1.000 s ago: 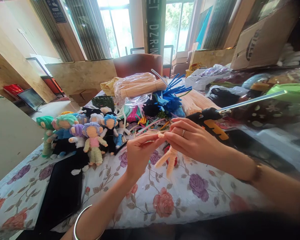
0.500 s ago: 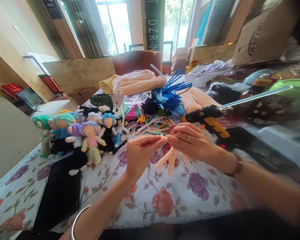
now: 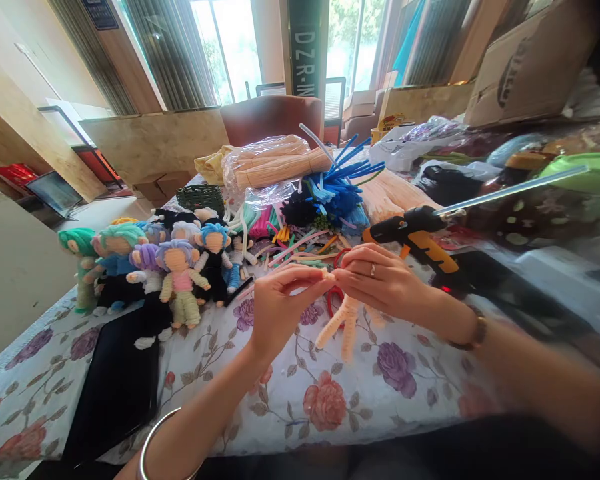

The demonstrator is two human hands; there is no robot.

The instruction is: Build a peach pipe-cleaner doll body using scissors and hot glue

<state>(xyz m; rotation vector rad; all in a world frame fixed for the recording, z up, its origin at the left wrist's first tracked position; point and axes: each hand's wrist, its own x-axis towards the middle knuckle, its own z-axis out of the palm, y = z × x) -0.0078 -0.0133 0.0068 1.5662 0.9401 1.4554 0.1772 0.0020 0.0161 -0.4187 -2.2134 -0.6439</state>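
From the head camera, a floral tablecloth [image 3: 350, 373] spreads before the hot glue gun [image 3: 417, 230]; windows [image 3: 225, 53] stand beyond it, yarn-haired dolls [image 3: 180, 267] well to its left. Just left of the gun, the left hand [image 3: 275, 303] and right hand [image 3: 380, 280] meet fingertip to fingertip, both pinching a small peach piece [image 3: 327, 274]; a peach chenille-stem figure [image 3: 349, 323] shows beneath the right hand's curled fingers.

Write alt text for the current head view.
Left hand and right hand pinch a small pale piece above a flowered tablecloth. Fuzzy peach limbs show just below the right hand. Dolls with colourful hair cluster at left; a black-and-orange glue gun is at right.
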